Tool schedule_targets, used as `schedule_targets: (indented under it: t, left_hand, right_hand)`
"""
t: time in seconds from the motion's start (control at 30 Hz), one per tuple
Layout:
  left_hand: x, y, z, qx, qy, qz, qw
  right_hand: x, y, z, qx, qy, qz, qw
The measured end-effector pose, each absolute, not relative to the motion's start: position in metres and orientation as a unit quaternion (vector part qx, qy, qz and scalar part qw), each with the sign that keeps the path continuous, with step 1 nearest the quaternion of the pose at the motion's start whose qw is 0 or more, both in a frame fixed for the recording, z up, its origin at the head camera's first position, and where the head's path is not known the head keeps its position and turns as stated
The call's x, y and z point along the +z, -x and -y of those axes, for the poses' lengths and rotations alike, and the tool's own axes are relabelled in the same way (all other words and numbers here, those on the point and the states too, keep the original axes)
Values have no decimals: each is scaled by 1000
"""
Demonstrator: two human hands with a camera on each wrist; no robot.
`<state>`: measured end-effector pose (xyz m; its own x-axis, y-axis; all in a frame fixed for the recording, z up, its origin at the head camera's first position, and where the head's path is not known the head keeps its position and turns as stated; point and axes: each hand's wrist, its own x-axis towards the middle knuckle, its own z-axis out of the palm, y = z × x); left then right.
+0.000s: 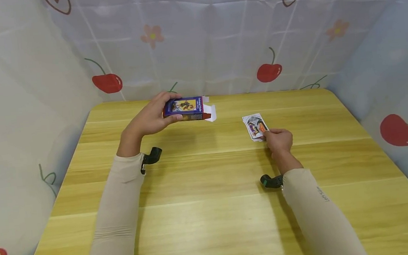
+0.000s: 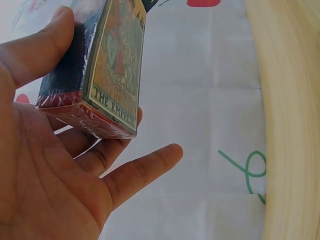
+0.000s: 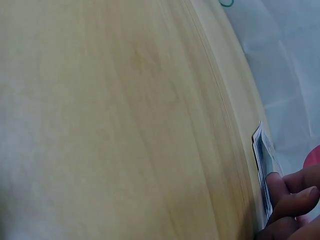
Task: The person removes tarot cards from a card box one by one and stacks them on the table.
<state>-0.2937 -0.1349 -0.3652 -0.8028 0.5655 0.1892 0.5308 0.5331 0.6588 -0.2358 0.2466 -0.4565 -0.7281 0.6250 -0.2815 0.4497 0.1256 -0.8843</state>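
My left hand (image 1: 153, 115) grips a blue card box (image 1: 185, 109) above the far left of the wooden table (image 1: 211, 208), its white end flap open toward the right. In the left wrist view the box (image 2: 107, 70) shows "The Empress" art, held between thumb and fingers (image 2: 142, 170). My right hand (image 1: 278, 139) rests on the table, its fingertips touching the near end of a small stack of picture cards (image 1: 255, 126). The right wrist view shows the card stack (image 3: 263, 167) edge-on, with my fingers (image 3: 285, 192) on it.
White cloth walls with cherry, flower and heart prints (image 1: 196, 43) close in the table on the left, back and right. Wrist cameras (image 1: 151, 156) (image 1: 271, 181) stick out from both beige sleeves.
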Motion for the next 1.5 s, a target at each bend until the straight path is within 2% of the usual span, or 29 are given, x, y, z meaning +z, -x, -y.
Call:
schedule_targets:
  t: [0.27, 0.8, 1.0, 1.1, 1.2, 1.33, 1.5]
  left_hand:
    - [-364, 293, 134, 371, -313, -874, 26]
    - [-363, 292, 143, 364, -307, -879, 19]
    - [-363, 290, 142, 370, -310, -876, 17]
    - [-364, 289, 142, 372, -311, -874, 20]
    - [-365, 288, 143, 372, -306, -876, 21]
    - [-364, 286, 146, 372, -300, -878, 19]
    - [-363, 287, 147, 371, -299, -879, 16]
  right_hand:
    - [-456, 236, -248, 515, 377, 768, 55]
    - [-453, 244, -247, 458, 331, 825, -1]
    - [-451, 247, -249, 475, 317, 821, 6]
    - [-439, 247, -246, 516, 283, 808, 32]
    - [-419, 252, -235, 558, 212, 801, 42]
    - [-386, 262, -207, 607, 95, 789, 5]
    - [-354, 269, -166, 584, -4, 811, -43]
